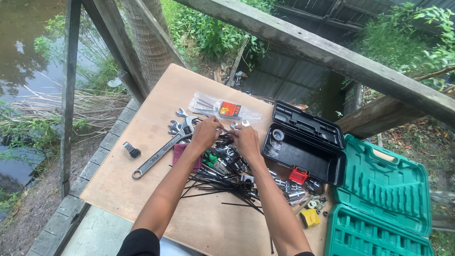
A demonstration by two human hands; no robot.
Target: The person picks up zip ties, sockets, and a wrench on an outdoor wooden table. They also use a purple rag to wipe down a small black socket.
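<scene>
While I look down from my head camera, my left hand and right hand meet over the tool pile on the wooden board, fingers curled. I cannot tell what they grip. An adjustable wrench lies just left, and an open black box sits right.

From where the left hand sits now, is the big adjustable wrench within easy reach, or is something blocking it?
Probably yes. The left hand is over the pile of tools, and the adjustable wrench lies just beside it on the board, uncovered along its handle. Nothing stands between them; only its head lies among other spanners.
</scene>
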